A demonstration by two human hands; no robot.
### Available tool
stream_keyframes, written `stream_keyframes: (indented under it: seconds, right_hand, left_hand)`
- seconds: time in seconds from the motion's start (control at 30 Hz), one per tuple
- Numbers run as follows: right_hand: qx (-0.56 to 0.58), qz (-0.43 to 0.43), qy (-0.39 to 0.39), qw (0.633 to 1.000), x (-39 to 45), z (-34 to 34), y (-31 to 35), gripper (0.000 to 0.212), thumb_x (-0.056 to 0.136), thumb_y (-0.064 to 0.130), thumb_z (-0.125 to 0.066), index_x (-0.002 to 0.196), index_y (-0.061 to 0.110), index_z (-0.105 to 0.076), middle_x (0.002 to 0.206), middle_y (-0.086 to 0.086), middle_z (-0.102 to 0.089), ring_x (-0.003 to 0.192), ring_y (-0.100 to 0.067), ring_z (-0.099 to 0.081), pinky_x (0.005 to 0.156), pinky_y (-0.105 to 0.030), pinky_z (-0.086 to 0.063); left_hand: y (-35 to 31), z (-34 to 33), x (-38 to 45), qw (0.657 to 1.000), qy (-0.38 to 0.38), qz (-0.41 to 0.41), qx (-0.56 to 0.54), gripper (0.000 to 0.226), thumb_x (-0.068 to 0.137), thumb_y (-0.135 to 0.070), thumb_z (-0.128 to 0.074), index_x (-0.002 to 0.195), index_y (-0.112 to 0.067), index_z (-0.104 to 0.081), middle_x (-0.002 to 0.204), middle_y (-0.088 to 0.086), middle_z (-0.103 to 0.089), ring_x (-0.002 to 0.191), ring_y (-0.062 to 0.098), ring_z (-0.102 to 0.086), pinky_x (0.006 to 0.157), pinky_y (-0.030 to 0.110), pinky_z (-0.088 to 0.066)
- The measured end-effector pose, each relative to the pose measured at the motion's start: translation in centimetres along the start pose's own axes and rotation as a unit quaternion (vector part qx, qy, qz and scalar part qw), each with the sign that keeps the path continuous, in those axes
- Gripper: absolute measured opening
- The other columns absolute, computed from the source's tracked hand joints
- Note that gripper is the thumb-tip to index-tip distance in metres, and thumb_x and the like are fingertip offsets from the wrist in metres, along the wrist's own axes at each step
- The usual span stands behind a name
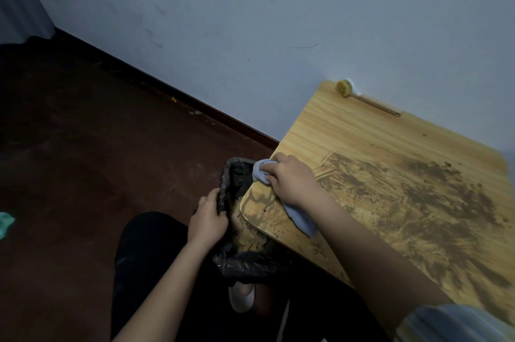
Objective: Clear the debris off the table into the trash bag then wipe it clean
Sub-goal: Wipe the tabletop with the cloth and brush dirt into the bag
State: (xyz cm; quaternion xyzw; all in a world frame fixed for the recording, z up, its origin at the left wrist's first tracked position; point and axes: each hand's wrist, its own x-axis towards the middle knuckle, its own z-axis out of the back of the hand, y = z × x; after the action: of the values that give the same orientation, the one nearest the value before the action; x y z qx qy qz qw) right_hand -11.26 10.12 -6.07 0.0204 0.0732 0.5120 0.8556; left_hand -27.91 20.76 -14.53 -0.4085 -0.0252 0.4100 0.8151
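Note:
A light wooden table [348, 129] fills the right half of the view, smeared with dark brown debris [423, 196] across its middle and near corner. My right hand [292, 178] grips a pale blue cloth [302, 219] at the table's left edge, right above the bag's mouth. A black trash bag [245, 258] hangs open against that edge, with brown dirt visible inside. My left hand [207, 220] grips the bag's rim on the near left side.
A dish brush [362, 94] with a yellow head lies at the table's far edge against the pale wall. Dark red floor spreads to the left, with a green scrap [5, 223] on it. My dark-clothed leg and a light shoe [241, 297] are below the bag.

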Motion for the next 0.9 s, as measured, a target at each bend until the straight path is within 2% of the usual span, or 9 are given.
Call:
stream_keyframes:
  seconds: [0.1,0.27,0.4,0.53,0.63,0.8,0.9]
  right_hand:
    - [-0.012,0.005,0.023,1.0,0.2,-0.6,0.7,0.027,0.103,0.024,-0.039,0.123,0.026,-0.058,0.111,-0.006,-0.048,0.096,-0.03,-0.048,0.071,-0.036,-0.04]
    - [-0.006,0.075,0.065,0.995,-0.9,-0.9,1.0,0.034,0.103,0.024,-0.039,0.133,0.027,-0.054,0.118,-0.005,-0.049,0.101,-0.028,-0.048,0.072,-0.037,-0.042]
    - [-0.008,0.13,0.082,0.988,-1.9,-0.9,0.6,0.031,0.102,0.023,-0.04,0.126,0.027,-0.058,0.118,-0.006,-0.05,0.102,-0.029,-0.047,0.077,-0.041,-0.044]
    - [0.031,0.083,0.034,0.995,-0.9,-0.3,0.3,0.031,0.101,0.025,-0.045,0.128,0.029,-0.058,0.116,-0.003,-0.05,0.102,-0.026,-0.047,0.074,-0.032,-0.036]
    - [0.01,0.051,0.018,0.998,-0.3,-0.5,0.9,0.029,0.102,0.025,-0.043,0.127,0.028,-0.058,0.117,-0.004,-0.049,0.101,-0.028,-0.047,0.076,-0.036,-0.041]
    - [-0.021,0.089,0.046,0.995,-0.8,-1.3,1.8,0.03,0.101,0.019,-0.042,0.124,0.026,-0.06,0.114,-0.005,-0.051,0.099,-0.028,-0.049,0.075,-0.039,-0.043]
    - [-0.018,0.133,0.062,0.989,-1.4,-1.4,1.7,0.031,0.099,0.014,-0.043,0.118,0.027,-0.063,0.12,-0.002,-0.053,0.103,-0.028,-0.049,0.074,-0.036,-0.041]
  left_hand:
    - [0.0,0.0,-0.1,1.0,-0.001,-0.006,-0.001,0.053,0.091,-0.014,-0.05,0.139,-0.03,-0.035,0.129,0.004,-0.045,0.109,0.03,-0.056,0.08,0.032,-0.04]
    - [0.0,0.2,0.2,1.0,-0.001,-0.006,0.004,0.054,0.091,-0.015,-0.05,0.141,-0.03,-0.034,0.129,0.004,-0.045,0.109,0.031,-0.056,0.08,0.033,-0.041]
    - [0.2,0.0,0.1,1.0,-0.001,-0.009,-0.003,0.053,0.091,-0.014,-0.05,0.139,-0.03,-0.035,0.125,0.004,-0.046,0.104,0.031,-0.057,0.075,0.03,-0.039]
    - [0.1,-0.3,0.0,1.0,-0.005,-0.013,-0.005,0.053,0.091,-0.013,-0.05,0.14,-0.029,-0.035,0.125,0.004,-0.046,0.106,0.031,-0.057,0.075,0.029,-0.037]
    - [0.1,-0.3,-0.1,1.0,0.0,-0.011,-0.002,0.053,0.091,-0.014,-0.05,0.14,-0.029,-0.034,0.125,0.003,-0.045,0.107,0.031,-0.056,0.077,0.031,-0.039]
    - [0.2,0.1,-0.1,1.0,-0.002,-0.004,0.006,0.054,0.092,-0.015,-0.049,0.141,-0.03,-0.032,0.127,0.003,-0.044,0.108,0.03,-0.056,0.076,0.03,-0.038]
    - [0.3,0.2,0.0,1.0,-0.003,-0.003,0.005,0.053,0.092,-0.015,-0.049,0.14,-0.031,-0.033,0.126,0.002,-0.045,0.106,0.03,-0.056,0.075,0.029,-0.038]
